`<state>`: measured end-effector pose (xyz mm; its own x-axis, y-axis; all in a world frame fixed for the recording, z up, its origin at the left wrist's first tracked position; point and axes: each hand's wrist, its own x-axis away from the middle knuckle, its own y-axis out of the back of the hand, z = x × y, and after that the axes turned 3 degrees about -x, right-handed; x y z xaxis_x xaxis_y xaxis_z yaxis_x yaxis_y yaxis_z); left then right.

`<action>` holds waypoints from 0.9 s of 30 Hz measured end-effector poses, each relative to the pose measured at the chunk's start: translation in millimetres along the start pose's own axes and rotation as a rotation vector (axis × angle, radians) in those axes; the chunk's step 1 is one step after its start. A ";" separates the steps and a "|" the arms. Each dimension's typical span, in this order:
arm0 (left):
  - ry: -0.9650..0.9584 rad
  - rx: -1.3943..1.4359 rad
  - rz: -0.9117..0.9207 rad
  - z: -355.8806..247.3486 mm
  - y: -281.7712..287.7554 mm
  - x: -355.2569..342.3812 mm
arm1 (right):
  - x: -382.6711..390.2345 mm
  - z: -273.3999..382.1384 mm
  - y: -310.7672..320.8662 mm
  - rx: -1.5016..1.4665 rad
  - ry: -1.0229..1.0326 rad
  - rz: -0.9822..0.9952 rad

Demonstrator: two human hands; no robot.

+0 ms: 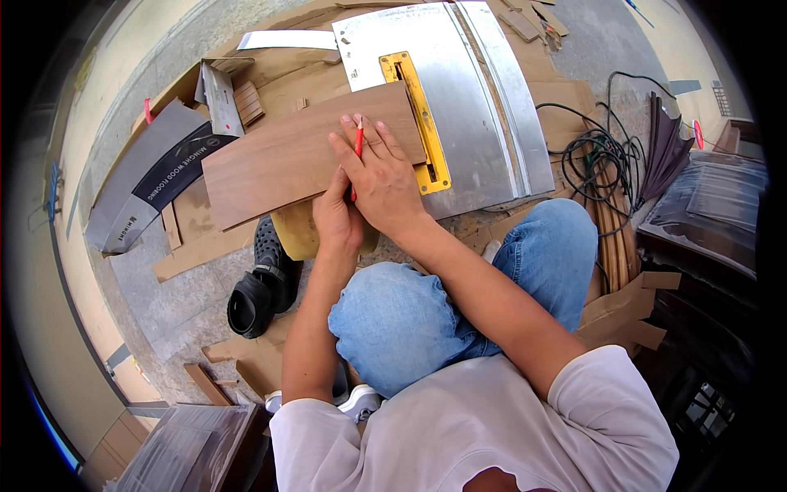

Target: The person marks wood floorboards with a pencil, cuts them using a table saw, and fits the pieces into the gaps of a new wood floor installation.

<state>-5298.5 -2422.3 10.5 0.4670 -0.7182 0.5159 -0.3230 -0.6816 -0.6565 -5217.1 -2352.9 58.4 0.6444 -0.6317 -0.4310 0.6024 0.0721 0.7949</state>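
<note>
A brown wood flooring plank [279,160] lies across the left part of a silver table saw top [459,90], its right end over the saw's yellow insert plate [433,143]. My left hand [338,220] grips the plank's near edge, with its fingers partly hidden. Flat on the plank, the fingers of my right hand [381,176] are stretched forward, and a red pencil [358,143] is held among them, pointing away from me. The two hands touch near the wrist and thumb. Beneath the plank's near edge shows a yellowish rounded part [295,231].
An opened grey and black flooring carton [152,176] lies at left, with small wood offcuts [248,102] beside it. A black clog [250,305] is near my left knee. Coiled dark cable [602,160], a folded umbrella [662,152] and wrapped stacks [705,205] are at right.
</note>
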 end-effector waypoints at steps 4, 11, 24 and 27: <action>-0.001 -0.006 0.000 -1.3 -3.1 -0.6 | -1.5 0.2 0.0 0.001 0.001 -0.009; 0.005 -0.001 -0.010 -0.8 -1.6 -0.4 | -1.8 1.5 0.9 -0.011 -0.005 -0.004; 0.025 -0.103 0.000 -4.1 -11.4 8.1 | -0.5 1.8 1.7 0.001 -0.008 0.012; 0.018 -0.107 0.002 -3.1 -8.7 6.7 | -0.4 2.3 1.7 0.000 -0.008 0.015</action>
<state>-5295.1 -2421.6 21.4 0.4521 -0.7211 0.5249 -0.4105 -0.6907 -0.5953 -5217.4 -2354.3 60.9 0.6492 -0.6369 -0.4158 0.5931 0.0815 0.8010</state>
